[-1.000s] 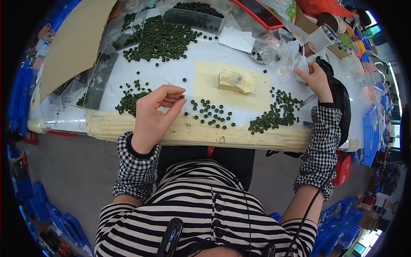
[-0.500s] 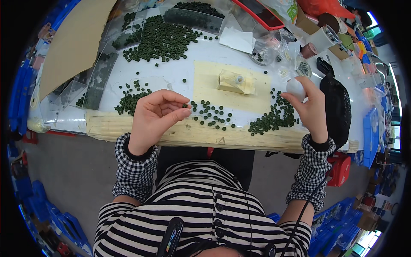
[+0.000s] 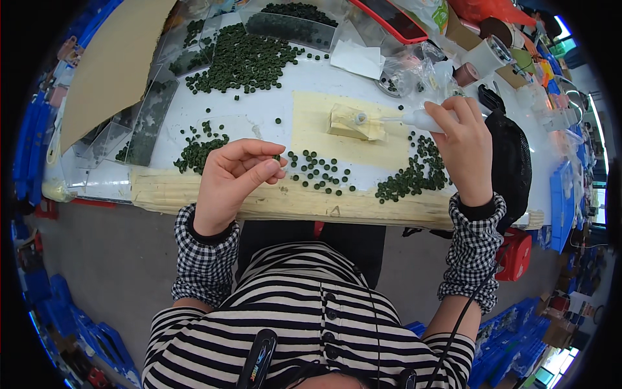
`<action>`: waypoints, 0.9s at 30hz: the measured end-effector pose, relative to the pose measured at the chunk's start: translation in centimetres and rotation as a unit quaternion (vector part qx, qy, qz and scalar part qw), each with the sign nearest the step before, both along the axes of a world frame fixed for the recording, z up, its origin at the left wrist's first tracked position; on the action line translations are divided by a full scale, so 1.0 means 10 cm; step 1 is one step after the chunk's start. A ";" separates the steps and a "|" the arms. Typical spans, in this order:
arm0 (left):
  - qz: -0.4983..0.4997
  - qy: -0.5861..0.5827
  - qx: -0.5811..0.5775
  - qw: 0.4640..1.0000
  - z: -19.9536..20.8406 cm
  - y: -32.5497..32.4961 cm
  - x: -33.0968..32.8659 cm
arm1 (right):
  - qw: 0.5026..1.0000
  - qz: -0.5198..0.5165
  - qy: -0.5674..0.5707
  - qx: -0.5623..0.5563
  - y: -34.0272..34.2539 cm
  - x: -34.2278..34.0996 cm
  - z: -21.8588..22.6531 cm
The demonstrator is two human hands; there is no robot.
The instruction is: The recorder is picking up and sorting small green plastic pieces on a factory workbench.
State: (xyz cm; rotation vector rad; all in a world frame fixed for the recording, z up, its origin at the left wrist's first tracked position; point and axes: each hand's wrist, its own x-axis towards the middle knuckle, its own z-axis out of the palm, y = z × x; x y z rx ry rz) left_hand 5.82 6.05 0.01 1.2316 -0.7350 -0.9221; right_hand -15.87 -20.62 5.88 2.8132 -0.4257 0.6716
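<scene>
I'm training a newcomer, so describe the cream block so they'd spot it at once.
On the white tabletop, find the pale yellow sheet. On it sits the cream block, with the white bottle in the right hand pointing toward it. Its boxy shape and pale round knob set it apart from the small dark green pieces nearby.

Dark green round pieces (image 3: pixel 321 169) lie just right of the left hand (image 3: pixel 232 180), which pinches one green piece (image 3: pixel 277 157). The bottle (image 3: pixel 424 120) in the right hand (image 3: pixel 464 146) is white. Left of that hand, a cream block (image 3: pixel 348 126) sits on a pale yellow sheet (image 3: pixel 312 144). Black-and-white checked sleeves (image 3: pixel 204 264) sit behind both hands; farther back, the shirt (image 3: pixel 291 285) has black and cream stripes. Beyond the left hand, the cardboard (image 3: pixel 110 71) is plain tan.
</scene>
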 end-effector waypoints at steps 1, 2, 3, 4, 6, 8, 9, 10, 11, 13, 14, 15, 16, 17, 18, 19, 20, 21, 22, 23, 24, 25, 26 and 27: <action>0.001 0.000 0.001 1.000 0.00 0.00 0.00 | 1.000 0.004 0.001 -0.006 0.00 0.02 0.01; 0.000 0.004 0.000 1.000 0.00 0.00 -0.01 | 1.000 0.008 0.002 -0.013 0.00 0.04 0.02; -0.001 0.008 -0.001 1.000 -0.01 0.00 -0.01 | 1.000 0.010 0.005 -0.020 0.00 0.05 0.03; -0.002 0.012 -0.001 1.000 -0.01 0.00 -0.02 | 1.000 0.012 0.008 -0.027 0.00 0.06 0.04; -0.005 0.013 -0.003 1.000 -0.02 0.00 -0.02 | 0.999 0.015 0.013 -0.037 0.00 0.08 0.06; -0.007 0.013 -0.004 1.000 -0.02 0.00 -0.02 | 0.999 0.017 0.018 -0.044 0.00 0.09 0.08; -0.007 0.013 -0.003 1.000 -0.02 0.00 -0.01 | 0.999 0.016 0.020 -0.044 0.00 0.09 0.08; -0.008 0.014 -0.002 1.000 -0.03 0.00 -0.01 | 0.999 0.016 0.023 -0.045 0.00 0.09 0.08; -0.007 0.015 -0.001 1.000 -0.02 0.01 -0.01 | 0.999 0.016 0.025 -0.045 0.00 0.09 0.09; -0.007 0.018 0.003 1.000 -0.02 0.01 -0.01 | 0.999 0.018 0.025 -0.045 0.00 0.09 0.09; -0.007 0.019 0.002 1.000 -0.02 0.01 -0.01 | 0.999 0.020 0.024 -0.045 0.00 0.10 0.10; -0.008 0.020 0.001 1.000 -0.02 0.01 -0.01 | 0.999 0.019 0.025 -0.044 0.00 0.10 0.10; -0.008 0.021 0.000 1.000 -0.02 0.01 -0.01 | 0.999 0.019 0.026 -0.044 0.01 0.10 0.10; -0.009 0.024 -0.002 1.000 -0.03 0.01 -0.02 | 0.999 0.018 0.027 -0.044 0.01 0.10 0.10; -0.009 0.026 -0.004 1.000 -0.03 0.01 -0.02 | 0.998 0.019 0.027 -0.044 0.01 0.10 0.10; -0.010 0.028 -0.006 1.000 -0.03 0.01 -0.02 | 0.998 0.019 0.027 -0.044 0.00 0.11 0.10; -0.010 0.029 -0.006 1.000 -0.03 0.01 -0.02 | 0.998 0.019 0.027 -0.045 0.00 0.11 0.10; -0.011 0.030 -0.007 0.999 -0.04 0.00 -0.02 | 0.999 0.019 0.028 -0.043 0.00 0.11 0.10; -0.012 0.031 -0.007 0.999 -0.04 0.00 -0.02 | 0.999 0.018 0.029 -0.041 0.01 0.11 0.10; -0.012 0.032 -0.006 0.999 -0.03 0.00 -0.02 | 0.999 0.016 0.030 -0.039 0.02 0.11 0.11; -0.012 0.033 -0.006 0.999 -0.03 0.00 -0.02 | 0.999 0.014 0.032 -0.039 0.02 0.10 0.11; -0.013 0.034 -0.005 0.999 -0.03 0.00 -0.02 | 0.999 0.012 0.033 -0.038 0.01 0.10 0.10; -0.012 0.033 -0.004 0.999 -0.03 0.00 -0.02 | 0.999 0.011 0.035 -0.038 0.01 0.09 0.10; -0.012 0.033 -0.002 0.999 -0.03 0.00 -0.02 | 0.999 0.007 0.034 -0.023 0.00 0.08 0.10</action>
